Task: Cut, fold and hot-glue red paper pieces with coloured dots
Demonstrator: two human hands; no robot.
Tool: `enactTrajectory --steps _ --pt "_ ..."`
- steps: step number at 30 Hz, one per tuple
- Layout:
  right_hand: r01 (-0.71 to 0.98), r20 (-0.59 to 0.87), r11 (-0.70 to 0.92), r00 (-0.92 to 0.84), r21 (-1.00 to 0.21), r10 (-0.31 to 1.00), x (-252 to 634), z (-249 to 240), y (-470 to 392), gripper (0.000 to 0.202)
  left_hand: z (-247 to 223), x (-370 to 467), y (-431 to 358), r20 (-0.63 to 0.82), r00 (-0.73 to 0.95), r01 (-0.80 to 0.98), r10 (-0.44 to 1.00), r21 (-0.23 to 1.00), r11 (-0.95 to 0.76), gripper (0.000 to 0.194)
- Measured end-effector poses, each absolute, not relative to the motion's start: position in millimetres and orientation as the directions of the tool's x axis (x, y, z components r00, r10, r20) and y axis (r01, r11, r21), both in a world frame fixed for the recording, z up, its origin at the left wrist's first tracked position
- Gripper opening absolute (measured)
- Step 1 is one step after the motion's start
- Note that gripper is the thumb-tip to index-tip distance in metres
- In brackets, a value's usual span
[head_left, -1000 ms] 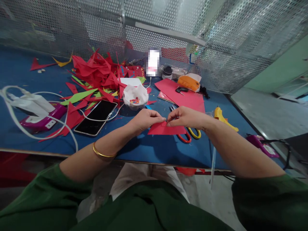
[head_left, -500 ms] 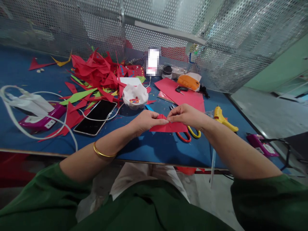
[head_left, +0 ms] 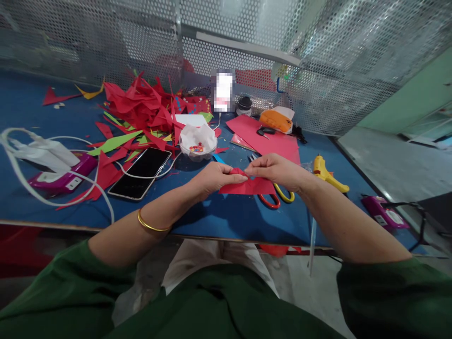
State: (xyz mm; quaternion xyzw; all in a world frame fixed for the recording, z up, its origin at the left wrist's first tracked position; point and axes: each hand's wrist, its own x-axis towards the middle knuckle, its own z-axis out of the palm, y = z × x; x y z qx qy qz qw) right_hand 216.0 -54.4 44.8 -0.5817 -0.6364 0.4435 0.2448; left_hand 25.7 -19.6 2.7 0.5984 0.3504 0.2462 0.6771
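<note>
A piece of red paper [head_left: 247,186] with a raised fold is held above the blue table. My left hand [head_left: 219,177] pinches its left part between thumb and fingers. At the raised part, my right hand [head_left: 273,170] has its thumb and forefinger pinched close to my left thumb tip. Whether a smaller piece sits between those right fingertips is too fine to see. Behind and below the paper lie scissors with a red handle loop [head_left: 270,202] and a yellow handle loop [head_left: 285,195]; their blades are partly covered by my right hand.
A bowl with white lining [head_left: 198,141] holds small colourful bits. Left are a phone [head_left: 141,173], white cables and a heap of red paper scraps [head_left: 137,103]. Red sheets [head_left: 259,134] lie behind my hands. On the right is a yellow glue gun [head_left: 328,175].
My right fingertips have shifted very slightly at the fold of the red paper. My left hand and the things on the table look the same.
</note>
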Motion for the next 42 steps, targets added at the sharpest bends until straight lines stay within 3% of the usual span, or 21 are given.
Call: enactTrajectory --steps 6,10,18,26,34,38,42 --pt "0.712 -0.139 0.025 -0.172 -0.702 0.975 207 48 -60 0.041 1 25 -19 -0.158 0.630 0.105 0.760 0.987 0.118 0.035" --pt "0.749 -0.118 0.074 -0.200 -0.658 0.973 202 52 -60 0.043 0 26 -20 -0.155 0.640 0.102 0.753 0.988 0.117 0.040" --pt "0.726 -0.153 0.092 -0.264 -0.682 0.952 208 52 -60 0.033 0 27 -20 -0.156 0.668 0.102 0.727 0.988 0.118 0.033" --pt "0.659 -0.151 0.033 -0.221 -0.751 0.964 213 45 -63 0.022 2 25 -20 -0.155 0.690 0.115 0.707 0.988 0.104 0.025" --pt "0.580 0.086 0.086 -0.027 -0.810 0.996 223 36 -59 0.022 3 26 -19 -0.243 0.664 0.110 0.707 0.967 0.229 0.016" --pt "0.624 0.200 0.097 0.096 -0.775 0.975 228 32 -56 0.036 3 26 -20 -0.231 0.659 0.106 0.716 0.971 0.216 0.017" --pt "0.696 0.170 0.143 -0.031 -0.704 0.985 224 36 -61 0.030 3 26 -19 -0.194 0.655 0.118 0.730 0.981 0.155 0.020"
